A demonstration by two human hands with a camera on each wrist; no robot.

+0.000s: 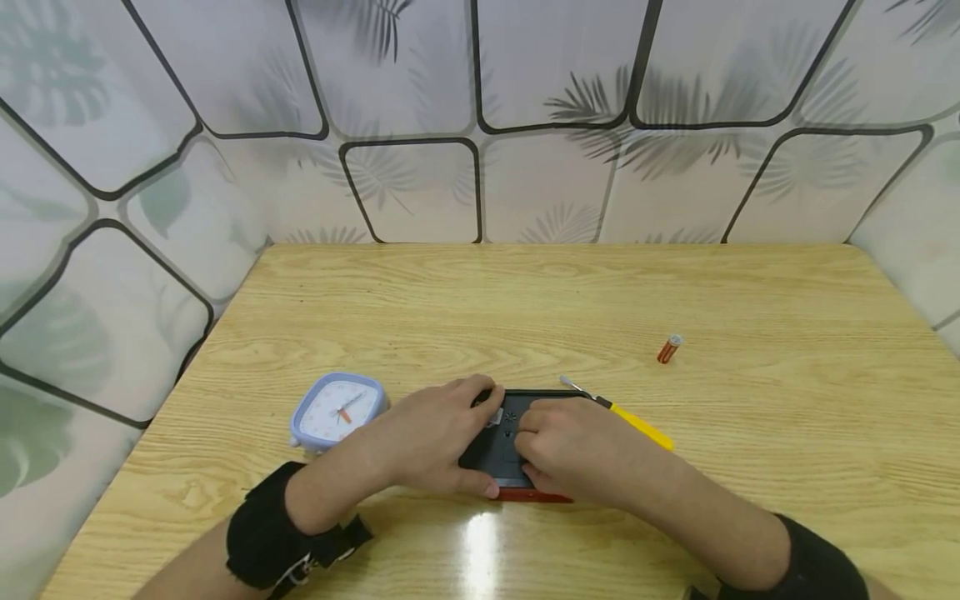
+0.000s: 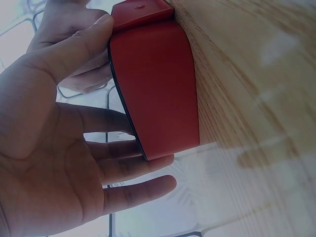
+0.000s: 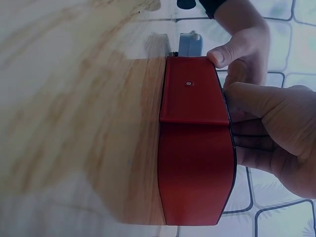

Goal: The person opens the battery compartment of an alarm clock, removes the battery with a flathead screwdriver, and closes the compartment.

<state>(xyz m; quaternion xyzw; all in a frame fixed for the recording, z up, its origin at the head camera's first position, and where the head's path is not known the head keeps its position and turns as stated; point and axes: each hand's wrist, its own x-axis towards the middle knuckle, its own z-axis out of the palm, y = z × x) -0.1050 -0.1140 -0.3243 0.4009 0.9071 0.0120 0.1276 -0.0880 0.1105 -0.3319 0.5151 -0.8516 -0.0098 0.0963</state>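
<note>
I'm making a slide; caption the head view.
Left hand holding a dark-topped red box, right hand at its top; clock, yellow-handled tool and battery nearby.

Wood-grain worktop [image 1: 525,308] there: blue-rimmed clock [image 1: 339,411], blk/red box [image 1: 487,454], yel.-handled screwdriver [image 1: 624,415] just beside it, red batt. [image 1: 668,351] well apart.

Head view high, downward; wrist views close, sharing red box [image 2: 155,91].

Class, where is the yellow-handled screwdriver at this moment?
In the head view, the screwdriver lies right of centre on the table, just beyond the right hand.
</note>
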